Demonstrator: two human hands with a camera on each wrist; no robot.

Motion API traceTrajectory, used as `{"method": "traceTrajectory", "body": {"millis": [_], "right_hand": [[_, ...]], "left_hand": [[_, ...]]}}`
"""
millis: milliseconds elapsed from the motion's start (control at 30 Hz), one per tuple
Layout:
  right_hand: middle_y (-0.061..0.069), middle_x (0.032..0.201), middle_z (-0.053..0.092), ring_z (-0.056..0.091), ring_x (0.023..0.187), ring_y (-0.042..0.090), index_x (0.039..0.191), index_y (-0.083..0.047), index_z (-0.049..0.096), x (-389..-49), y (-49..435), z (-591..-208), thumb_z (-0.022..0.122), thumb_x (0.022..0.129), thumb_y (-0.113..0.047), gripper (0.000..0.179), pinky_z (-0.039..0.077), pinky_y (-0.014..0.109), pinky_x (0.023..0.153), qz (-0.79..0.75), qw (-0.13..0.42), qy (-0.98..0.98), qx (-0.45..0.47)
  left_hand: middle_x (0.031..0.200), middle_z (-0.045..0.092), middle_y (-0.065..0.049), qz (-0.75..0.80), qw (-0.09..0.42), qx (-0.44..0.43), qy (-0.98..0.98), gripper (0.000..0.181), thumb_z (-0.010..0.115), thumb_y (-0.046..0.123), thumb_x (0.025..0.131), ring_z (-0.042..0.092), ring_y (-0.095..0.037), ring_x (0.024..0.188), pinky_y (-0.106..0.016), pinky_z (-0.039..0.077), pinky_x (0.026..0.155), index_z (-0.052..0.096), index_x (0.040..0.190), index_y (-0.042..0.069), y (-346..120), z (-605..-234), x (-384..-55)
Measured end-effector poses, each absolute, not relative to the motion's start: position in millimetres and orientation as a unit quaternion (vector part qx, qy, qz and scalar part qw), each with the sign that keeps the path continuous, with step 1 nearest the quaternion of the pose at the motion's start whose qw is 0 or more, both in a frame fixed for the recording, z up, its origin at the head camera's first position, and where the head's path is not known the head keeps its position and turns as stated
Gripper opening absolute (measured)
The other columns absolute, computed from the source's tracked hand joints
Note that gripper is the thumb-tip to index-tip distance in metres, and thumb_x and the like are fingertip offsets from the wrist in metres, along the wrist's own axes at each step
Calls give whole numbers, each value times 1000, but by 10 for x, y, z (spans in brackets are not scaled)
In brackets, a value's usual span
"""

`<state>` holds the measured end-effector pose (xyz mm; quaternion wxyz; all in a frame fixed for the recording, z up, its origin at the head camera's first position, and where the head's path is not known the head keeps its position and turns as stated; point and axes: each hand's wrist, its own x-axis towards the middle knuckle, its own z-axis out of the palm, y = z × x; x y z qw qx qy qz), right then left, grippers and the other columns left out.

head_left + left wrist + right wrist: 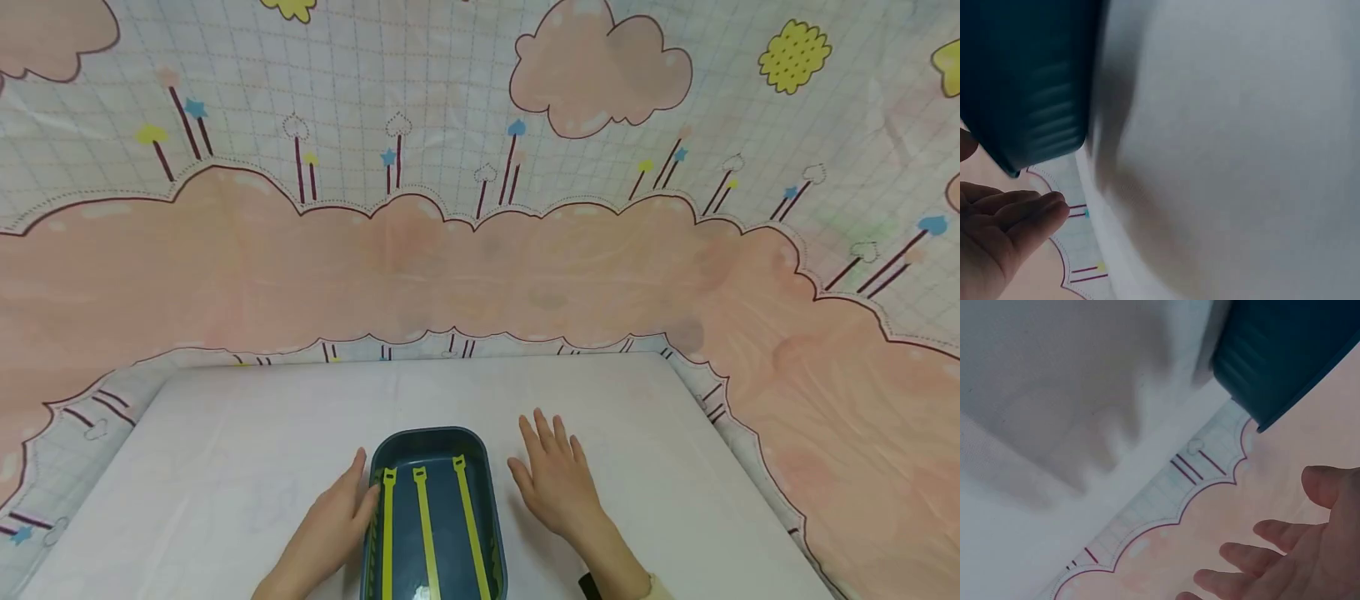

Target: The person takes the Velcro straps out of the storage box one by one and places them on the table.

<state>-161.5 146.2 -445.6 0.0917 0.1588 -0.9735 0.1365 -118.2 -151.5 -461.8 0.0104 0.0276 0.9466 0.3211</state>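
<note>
A dark teal plastic tray (441,435) stands on the white table near the front edge of the head view. Three yellow zip ties lie lengthwise in it: a left one (387,533), a middle one (427,533) and a right one (471,529). My left hand (330,521) is at the tray's left side, fingers straight, thumb right at the rim. To the right of the tray, my right hand (558,487) is held over the table with its fingers spread, holding nothing. Both wrist views show the tray's ribbed outer wall (1054,119) beside the hands.
The white tabletop (247,442) extends around the tray. Behind it and along its sides hangs a cloth (480,275) printed with pink clouds and small stars. A dark band (589,586) shows at the right wrist, next to a pale yellow sleeve (657,588).
</note>
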Motion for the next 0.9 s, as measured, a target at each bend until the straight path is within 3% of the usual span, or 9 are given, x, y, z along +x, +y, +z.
{"method": "traceTrajectory", "body": {"millis": [200, 400, 733, 900], "right_hand": [[21, 145, 46, 42, 132, 42, 143, -1, 47, -1629, 1362, -4451, 56, 97, -33, 57, 38, 58, 101, 144, 112, -966, 181], [15, 118, 64, 59, 107, 33, 123, 1, 63, -1651, 1221, -4432, 70, 88, -25, 45, 51, 47, 83, 126, 170, -951, 227], [5, 102, 65, 57, 92, 22, 110, -7, 70, -1678, 913, -4455, 72, 86, -32, 35, 49, 35, 72, 32, 153, -950, 270], [0, 84, 58, 48, 76, 16, 88, -13, 74, -1677, 738, -4449, 73, 84, -38, 25, 39, 29, 63, -55, 139, -948, 282]], "left_hand": [[141, 45, -31, 323, -9, 32, 946, 61, 51, 13, 97, 49, -41, 127, -53, 44, 97, 28, 145, -16, -1421, -4705, -1189], [140, 46, -31, 319, -17, 33, 947, 59, 48, 7, 94, 50, -40, 125, -51, 45, 96, 29, 145, -16, -1382, -4716, -1197], [140, 47, -30, 323, -22, 29, 946, 58, 46, 7, 94, 54, -38, 123, -50, 47, 94, 29, 145, -15, -1362, -4706, -1187], [140, 46, -31, 322, -19, 30, 946, 58, 47, 6, 94, 56, -36, 120, -49, 48, 92, 29, 145, -15, -1371, -4701, -1182]]}}
